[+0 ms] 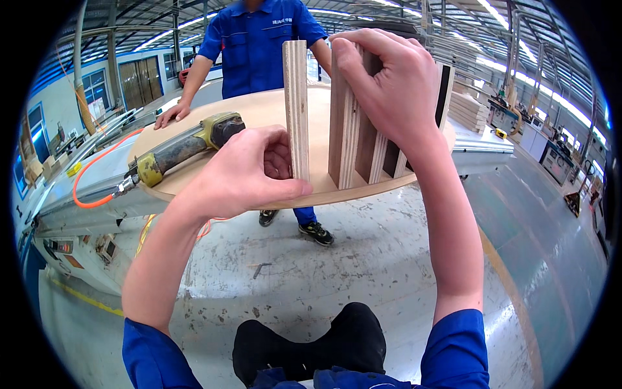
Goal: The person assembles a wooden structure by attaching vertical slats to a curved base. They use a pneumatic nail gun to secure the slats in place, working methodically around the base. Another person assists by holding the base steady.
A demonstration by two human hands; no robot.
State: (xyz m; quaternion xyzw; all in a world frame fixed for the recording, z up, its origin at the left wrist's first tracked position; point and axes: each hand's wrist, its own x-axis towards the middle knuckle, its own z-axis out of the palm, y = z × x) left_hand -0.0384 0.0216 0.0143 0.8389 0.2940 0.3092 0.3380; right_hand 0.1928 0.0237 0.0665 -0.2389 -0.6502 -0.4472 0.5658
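Note:
A plywood strip point(296, 107) stands upright near the front edge of a rounded wooden panel point(256, 107). My left hand point(243, 172) is closed on its lower end, thumb in front and fingers curled behind. To the right, several more plywood boards stand on edge in a row. My right hand point(398, 84) reaches over them from above and grips the top of the leftmost plywood board point(342, 123), thumb on its near side; its fingertips are partly hidden. Left of my left hand lies a yellow and black air nail gun point(188, 148), resting on the panel.
An orange air hose point(83, 188) runs from the nail gun over the left side of the grey machine table point(71, 217). Across the panel stands a person in blue workwear point(256, 48), one hand on its edge. Stacked wooden pieces point(468, 111) lie at the right.

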